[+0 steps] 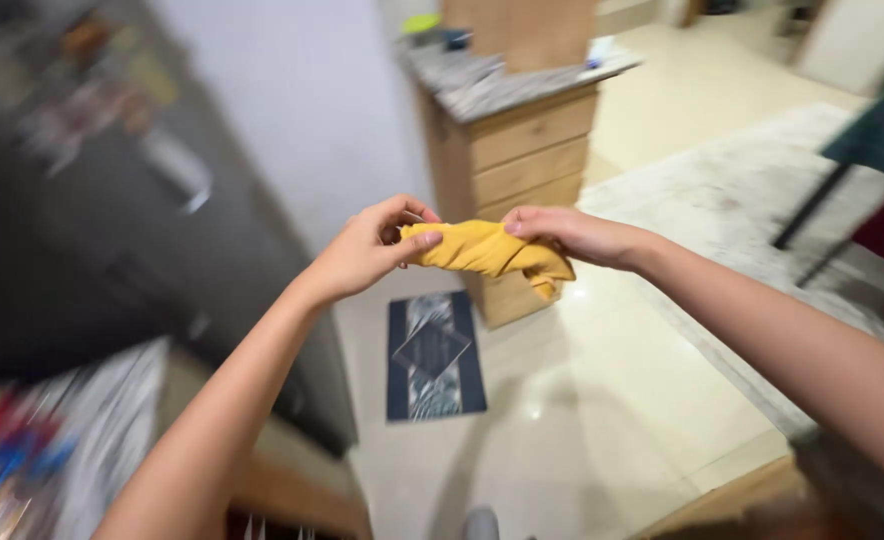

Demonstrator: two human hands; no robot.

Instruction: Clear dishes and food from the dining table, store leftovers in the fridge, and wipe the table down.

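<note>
Head view, looking down along both outstretched arms. The left hand is closed on one end of a yellow cloth, thumb pressed across the fabric from below and the fingers curled over it from above. The right hand grips the opposite end, its fingers folded over the top of the fabric. The cloth is twisted into a short, thick roll that spans the narrow gap between the two hands; it hangs in the air, touching nothing but the hands. A loose corner droops just under the right hand's fingers.

Directly beyond the hands stands a wooden drawer cabinet with a speckled stone top; small items on that top are too blurred to identify. Below the hands, on the pale glossy floor, lies a dark blue mat with a grey diamond pattern, nearer the left hand than the right. Outward from the left arm is a dark, motion-blurred refrigerator, and beneath the left forearm a blurred heap of coloured items that cannot be told apart. Outward from the right arm a pale rug covers the floor, with the dark legs of a piece of furniture standing on it.
</note>
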